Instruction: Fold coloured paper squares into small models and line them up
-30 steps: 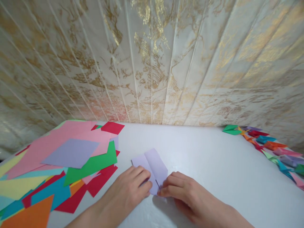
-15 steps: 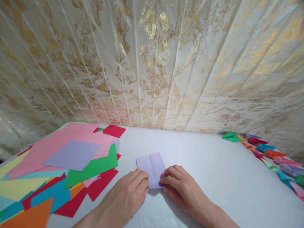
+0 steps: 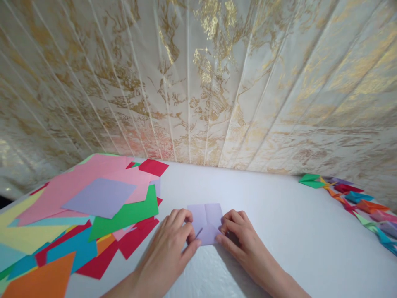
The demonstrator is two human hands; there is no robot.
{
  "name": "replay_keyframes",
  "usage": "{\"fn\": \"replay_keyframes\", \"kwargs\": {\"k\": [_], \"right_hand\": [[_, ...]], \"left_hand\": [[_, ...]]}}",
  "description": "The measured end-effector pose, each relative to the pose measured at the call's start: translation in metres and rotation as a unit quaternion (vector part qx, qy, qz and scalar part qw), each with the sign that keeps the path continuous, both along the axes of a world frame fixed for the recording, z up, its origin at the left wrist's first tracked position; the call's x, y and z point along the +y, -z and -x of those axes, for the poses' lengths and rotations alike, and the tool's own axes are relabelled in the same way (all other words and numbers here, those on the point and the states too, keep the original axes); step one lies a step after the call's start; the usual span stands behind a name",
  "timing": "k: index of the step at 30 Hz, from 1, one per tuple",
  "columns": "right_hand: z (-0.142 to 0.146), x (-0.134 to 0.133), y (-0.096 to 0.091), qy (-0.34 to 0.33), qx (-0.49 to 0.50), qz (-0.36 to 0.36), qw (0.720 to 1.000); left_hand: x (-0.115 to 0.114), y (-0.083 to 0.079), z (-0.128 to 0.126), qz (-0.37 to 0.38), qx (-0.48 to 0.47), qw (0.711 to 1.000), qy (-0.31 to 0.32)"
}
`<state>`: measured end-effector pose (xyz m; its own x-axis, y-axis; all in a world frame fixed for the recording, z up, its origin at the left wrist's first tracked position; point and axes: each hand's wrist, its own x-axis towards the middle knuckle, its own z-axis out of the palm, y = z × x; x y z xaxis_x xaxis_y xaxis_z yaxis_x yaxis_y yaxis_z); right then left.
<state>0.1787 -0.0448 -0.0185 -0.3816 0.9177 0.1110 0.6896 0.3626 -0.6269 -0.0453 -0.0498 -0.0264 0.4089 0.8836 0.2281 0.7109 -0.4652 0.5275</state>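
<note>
A small folded lilac paper (image 3: pixel 207 221) lies on the white table (image 3: pixel 266 215) in front of me, with a crease down its middle and its near corners turned in. My left hand (image 3: pixel 173 244) pinches its left near edge, fingers curled on the paper. On the right side my right hand (image 3: pixel 237 231) presses its fingertips onto the paper's near corner.
A loose heap of coloured paper squares (image 3: pixel 77 215) covers the table's left side, a lilac sheet (image 3: pixel 101 198) on top. A row of folded paper pieces (image 3: pixel 350 196) lines the right edge. A gold-patterned wall (image 3: pixel 198 82) rises behind the table.
The lilac paper has been turned from slanted to square with me and its near corners folded in. Both hands have shifted slightly right and closer to the paper's sides.
</note>
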Motion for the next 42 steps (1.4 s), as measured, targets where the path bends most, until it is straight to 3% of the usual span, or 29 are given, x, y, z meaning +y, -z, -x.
{"fn": "replay_keyframes", "kwargs": {"k": [13,19,23,30,34,38,40,42], "right_hand": [[0.002,-0.002,0.002,0.036,-0.067,-0.042,0.996],[0.019,0.005,-0.005,0.07,-0.087,-0.029,0.993],[0.025,0.011,-0.008,0.053,-0.086,-0.012,0.995],[-0.032,0.002,0.003,0.042,-0.05,0.014,0.998],[-0.047,-0.002,-0.003,0.009,0.018,0.009,1.0],[-0.018,-0.003,-0.021,-0.054,0.021,-0.043,0.997],[0.005,0.0,-0.028,-0.087,-0.053,-0.057,0.993],[0.025,0.003,-0.03,-0.078,-0.134,-0.063,0.986]], "left_hand": [[0.004,-0.002,-0.001,0.023,0.041,0.999,-0.026],[0.005,-0.003,-0.004,0.035,0.036,0.998,-0.042],[0.006,-0.002,0.0,0.046,0.025,0.998,-0.029],[0.009,-0.014,0.013,0.128,-0.003,0.992,0.015],[0.009,-0.025,0.014,0.164,0.002,0.986,0.022],[0.004,-0.023,0.006,0.147,0.02,0.989,-0.003],[0.002,-0.017,0.003,0.119,0.025,0.993,-0.01],[0.001,-0.011,0.002,0.082,0.027,0.996,-0.01]]}}
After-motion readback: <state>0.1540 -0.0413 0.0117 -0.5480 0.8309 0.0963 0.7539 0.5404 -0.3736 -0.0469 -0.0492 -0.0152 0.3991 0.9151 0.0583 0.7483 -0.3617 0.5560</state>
